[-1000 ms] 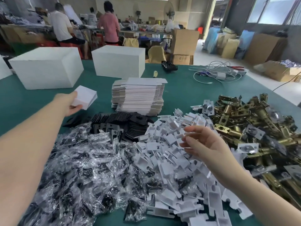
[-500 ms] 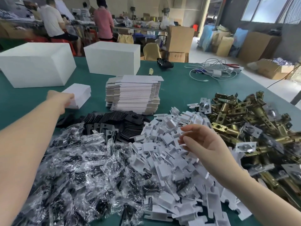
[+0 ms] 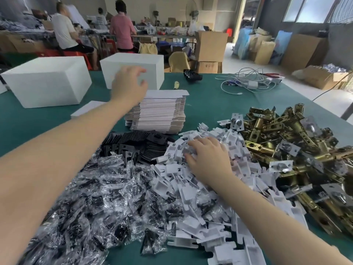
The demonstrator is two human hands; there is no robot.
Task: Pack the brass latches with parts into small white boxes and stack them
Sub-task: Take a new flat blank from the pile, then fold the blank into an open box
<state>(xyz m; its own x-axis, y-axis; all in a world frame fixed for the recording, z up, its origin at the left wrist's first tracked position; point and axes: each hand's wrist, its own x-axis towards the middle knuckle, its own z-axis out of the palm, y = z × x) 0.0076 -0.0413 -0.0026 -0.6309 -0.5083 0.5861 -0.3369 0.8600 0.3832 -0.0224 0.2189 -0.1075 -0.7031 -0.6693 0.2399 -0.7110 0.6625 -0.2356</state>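
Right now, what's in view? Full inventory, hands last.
Big boxes: two, white, far left of the table.
Small box: one, white, closed, partly behind the left forearm.
Flat cartons: one stack, white, mid table.
Black plates: a pile, near side of the stack.
Bagged parts: a heap, clear bags with black contents, near left.
White inserts: a heap, centre.
Latches: a heap, brass, right.
Cables: a tangle, white, far right.
Table: green top.
People: three, backs turned, at benches behind.
Left hand: open, blurred, over the stack.
Right hand: fingers spread, on the inserts.
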